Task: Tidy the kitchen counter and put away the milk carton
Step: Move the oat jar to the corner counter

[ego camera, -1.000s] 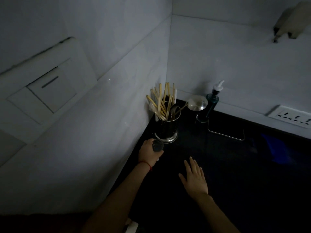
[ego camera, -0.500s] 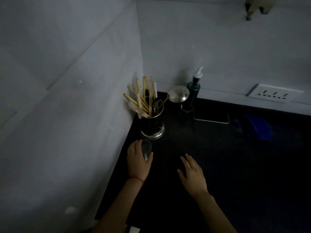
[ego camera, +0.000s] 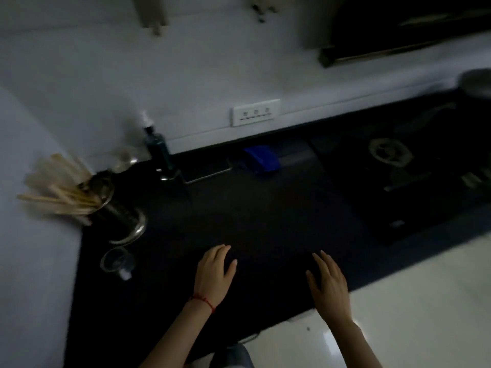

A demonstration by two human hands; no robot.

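Observation:
The room is dim and the view is blurred. A small clear glass (ego camera: 117,262) stands on the black counter (ego camera: 260,216) near the left wall, just in front of a metal holder full of wooden chopsticks (ego camera: 106,200). My left hand (ego camera: 215,270), with a red thread at the wrist, hovers over the counter to the right of the glass, fingers apart and holding nothing. My right hand (ego camera: 328,281) is flat and open near the counter's front edge. No milk carton is in view.
A dark soap pump bottle (ego camera: 157,147) in a wire rack (ego camera: 204,175) stands against the back wall. A blue object (ego camera: 261,158) lies beside it. A wall socket (ego camera: 255,112) sits above. A gas hob (ego camera: 398,168) fills the right side. Pale floor (ego camera: 425,301) lies below.
My left hand has let go of the glass, which now stands alone by the chopstick holder, and has moved right. The view has swung right, bringing the hob into sight.

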